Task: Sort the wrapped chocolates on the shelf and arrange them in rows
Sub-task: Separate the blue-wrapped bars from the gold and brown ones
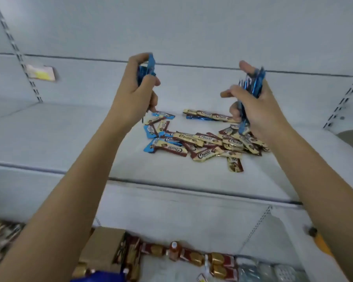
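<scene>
A loose pile of wrapped chocolates (208, 143), cream-and-brown "Choco" bars mixed with a few blue-wrapped ones, lies on the white shelf (69, 139). My left hand (137, 92) is raised above the pile's left end and grips a small bunch of blue-wrapped chocolates (147, 67). My right hand (253, 106) is raised over the pile's right side and grips a thicker bundle of blue-wrapped chocolates (255, 82), with one more hanging down between its fingers. Two cream bars and a blue one (209, 116) lie end to end behind the pile.
The shelf's back panel rises behind, with slotted uprights at left (18, 55) and right (342, 102) and a yellow price tag (41, 73). The shelf below holds a cardboard box (104, 245), gold-and-red packets (194, 257) and a small bottle (174, 250).
</scene>
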Tool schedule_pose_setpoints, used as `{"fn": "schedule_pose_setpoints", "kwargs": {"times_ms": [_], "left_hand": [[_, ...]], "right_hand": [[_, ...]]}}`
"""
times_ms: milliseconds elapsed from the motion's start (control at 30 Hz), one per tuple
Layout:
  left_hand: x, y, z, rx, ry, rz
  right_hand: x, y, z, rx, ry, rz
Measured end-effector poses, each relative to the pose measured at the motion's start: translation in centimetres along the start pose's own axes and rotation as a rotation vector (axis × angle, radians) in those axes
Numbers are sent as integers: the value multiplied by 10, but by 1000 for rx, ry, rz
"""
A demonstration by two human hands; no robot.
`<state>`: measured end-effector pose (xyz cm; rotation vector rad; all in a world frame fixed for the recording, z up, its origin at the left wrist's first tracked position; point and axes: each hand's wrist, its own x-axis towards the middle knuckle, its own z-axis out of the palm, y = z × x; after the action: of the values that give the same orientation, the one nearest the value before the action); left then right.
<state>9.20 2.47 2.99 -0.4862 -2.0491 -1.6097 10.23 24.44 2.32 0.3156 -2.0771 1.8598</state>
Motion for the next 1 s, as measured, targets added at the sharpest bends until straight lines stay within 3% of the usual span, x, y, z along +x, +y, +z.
{"fn": "schedule_pose_setpoints", "kwargs": {"times_ms": [167,267,467,567,767,867,1000], "left_hand": [[-112,25,-19,125,238,114],[-183,27,-25,163,333,85],[-352,1,-35,312,574,-228],[-436,-20,-37,420,666,-488],[-556,-38,-47,375,804,-978],[-594,-32,-68,417,827,-1166],[-629,-20,-112,512,922,-1237]], "right_hand": [[-101,-4,-5,205,-142,-126],[-164,21,-6,289,-214,-117],[-280,93,9,307,-332,214],[-325,126,19,269,-369,430],[-399,179,54,93,-558,756],[-423,195,87,-87,-705,798],[-440,196,153,-286,-956,653]]}}
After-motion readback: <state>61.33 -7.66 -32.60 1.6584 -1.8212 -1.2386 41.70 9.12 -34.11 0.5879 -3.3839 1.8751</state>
